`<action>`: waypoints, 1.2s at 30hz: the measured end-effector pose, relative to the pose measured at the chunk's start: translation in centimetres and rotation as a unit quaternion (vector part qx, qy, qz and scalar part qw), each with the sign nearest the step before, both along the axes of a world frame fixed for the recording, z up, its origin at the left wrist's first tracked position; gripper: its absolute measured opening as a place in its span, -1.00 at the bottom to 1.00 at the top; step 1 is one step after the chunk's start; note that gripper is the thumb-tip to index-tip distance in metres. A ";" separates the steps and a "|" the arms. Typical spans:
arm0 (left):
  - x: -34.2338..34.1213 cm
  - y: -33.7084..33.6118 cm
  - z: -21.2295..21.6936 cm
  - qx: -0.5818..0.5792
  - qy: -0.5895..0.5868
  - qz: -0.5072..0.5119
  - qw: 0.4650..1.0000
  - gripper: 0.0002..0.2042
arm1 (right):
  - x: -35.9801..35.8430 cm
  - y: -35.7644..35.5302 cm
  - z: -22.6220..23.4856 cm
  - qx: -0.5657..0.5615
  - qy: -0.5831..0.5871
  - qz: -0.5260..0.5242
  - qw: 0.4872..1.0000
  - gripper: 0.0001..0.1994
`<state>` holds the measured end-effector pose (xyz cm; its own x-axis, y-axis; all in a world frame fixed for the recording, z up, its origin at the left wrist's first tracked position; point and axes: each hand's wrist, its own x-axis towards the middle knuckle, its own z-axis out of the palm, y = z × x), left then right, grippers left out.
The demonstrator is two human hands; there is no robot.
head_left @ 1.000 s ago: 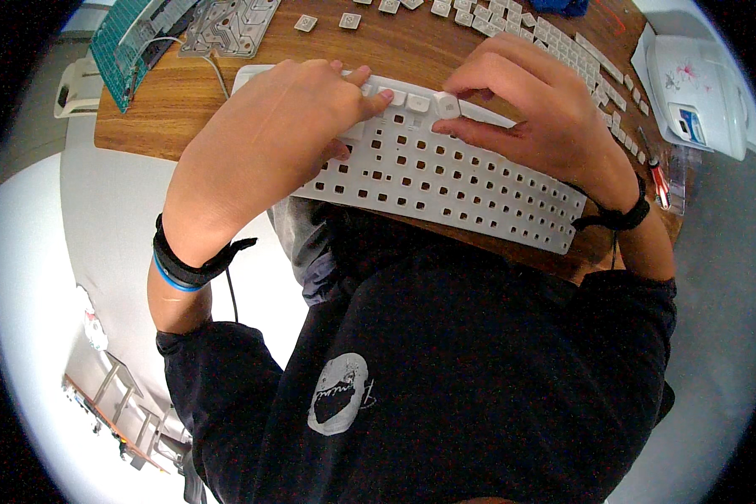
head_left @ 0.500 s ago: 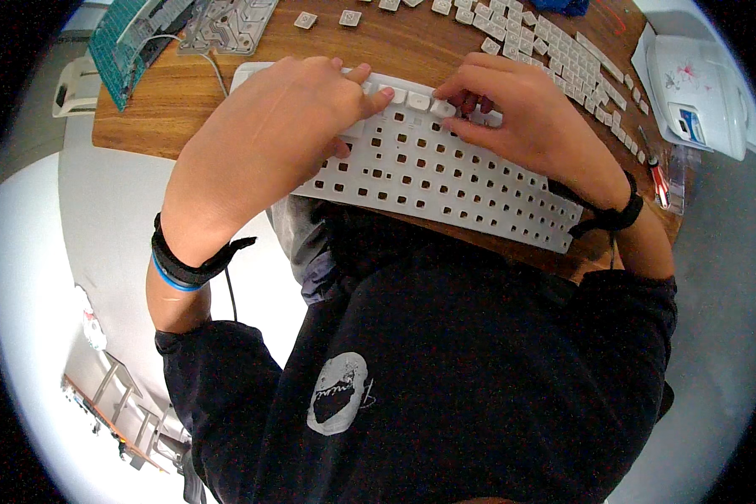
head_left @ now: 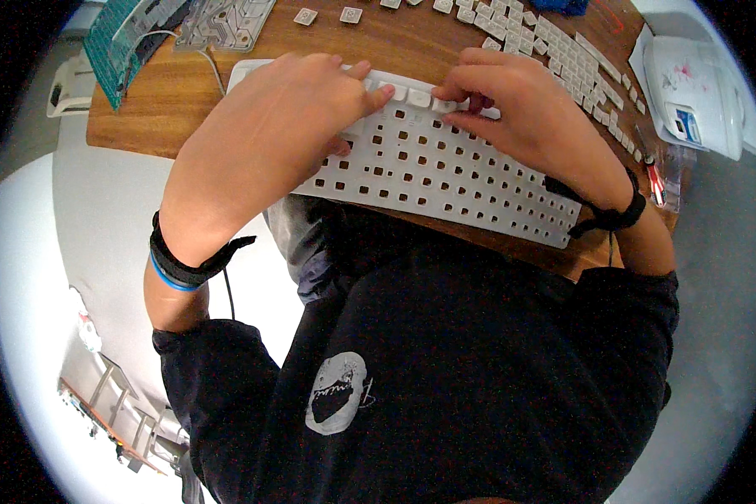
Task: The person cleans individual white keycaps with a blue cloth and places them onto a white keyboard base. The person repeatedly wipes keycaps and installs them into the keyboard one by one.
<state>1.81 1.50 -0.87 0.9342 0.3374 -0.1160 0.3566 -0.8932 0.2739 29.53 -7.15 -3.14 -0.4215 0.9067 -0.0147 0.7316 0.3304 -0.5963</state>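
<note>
A white keyboard frame (head_left: 412,197) with rows of square holes lies on the wooden table, close to my body. My left hand (head_left: 286,126) rests over its left part with fingers spread, one fingertip on the top row. White keycaps (head_left: 418,98) sit along that row between my hands. Thumb and index finger of my right hand (head_left: 512,109) close on a white keycap (head_left: 443,106) at the right end of these keycaps. My left palm hides much of the frame's left side; my right hand covers part of its far edge.
Loose white keycaps (head_left: 554,59) spread in rows at the far right. A red-handled screwdriver (head_left: 655,185) and a clear plastic box (head_left: 697,92) are at the right. At far left lie a green circuit board (head_left: 113,63) and a clear sheet with printed traces (head_left: 227,23).
My right fingers have drawn slightly closer together at the keycap. My left hand stays nearly still on the frame, and the whole view has shifted slightly.
</note>
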 end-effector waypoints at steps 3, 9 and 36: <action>0.2 -0.1 0.3 -0.004 0.010 0.006 1.000 -0.36 | -0.1 0.1 0.0 -0.004 -0.018 -0.005 1.000 -0.82; 0.2 -0.2 0.3 -0.001 0.008 0.009 1.000 -0.36 | -0.2 0.3 0.0 0.004 -0.044 0.000 0.999 -0.81; -0.1 -0.3 0.4 0.015 0.013 -0.005 1.000 -0.38 | 3.2 0.3 0.6 0.061 -0.131 -0.029 0.989 -0.75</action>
